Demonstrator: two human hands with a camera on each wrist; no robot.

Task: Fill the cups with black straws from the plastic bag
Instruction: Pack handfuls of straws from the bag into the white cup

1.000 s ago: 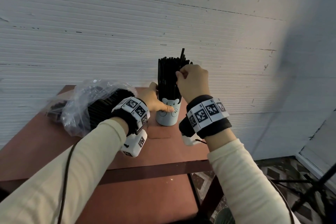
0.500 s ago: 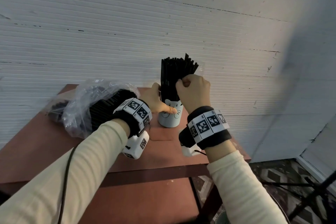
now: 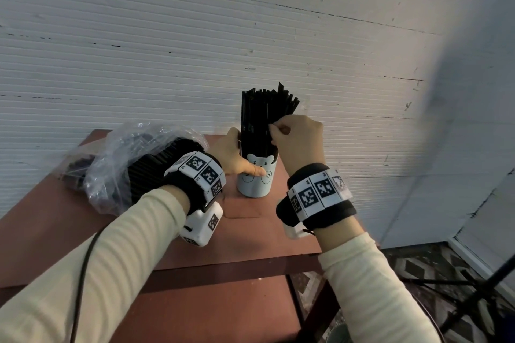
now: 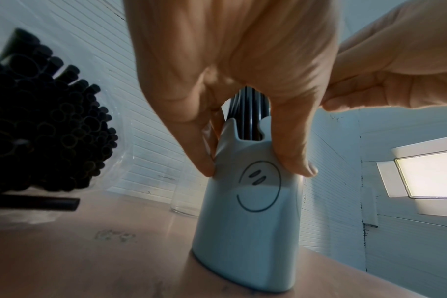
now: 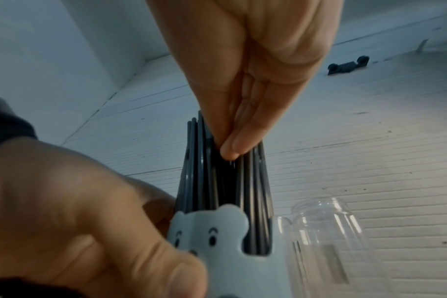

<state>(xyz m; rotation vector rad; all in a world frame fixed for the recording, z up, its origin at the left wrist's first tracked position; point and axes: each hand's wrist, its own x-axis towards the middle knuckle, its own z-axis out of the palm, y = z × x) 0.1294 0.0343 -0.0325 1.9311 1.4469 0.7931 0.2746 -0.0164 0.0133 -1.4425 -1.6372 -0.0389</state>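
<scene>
Both hands work at the cup: our left hand (image 3: 233, 154) wraps around the pale bear-faced cup (image 3: 255, 179) at the centre of the head view, thumb laid across the printed face and fingers curled behind the rim, while our right hand (image 3: 298, 140) pinches a few of the black straws (image 3: 264, 117) between thumb and fingertips just above the cup mouth. From the right wrist view we see those fingertips (image 5: 231, 148) closed on the upper shafts of the bundle, which stands upright in the cup and fans out slightly toward its top. The cup sits on the reddish-brown table (image 3: 245, 242), near its far right part. At the left of the head view lies the clear plastic bag (image 3: 122, 164), crumpled and open toward us, with a thick bundle of spare straws (image 4: 46, 125) whose round ends face the left wrist camera; one loose straw (image 4: 38, 202) lies flat on the table below it. A clear jar (image 5: 324, 229) stands just beside the cup, at the lower right of the right wrist view. Compared with a second ago, our right hand has shifted from a closed fist over the straw tops to a pinch lower on the bundle, and the straws have spread at the top, where they stood tight with one poking up. Our left hand keeps the same grip on the cup.
</scene>
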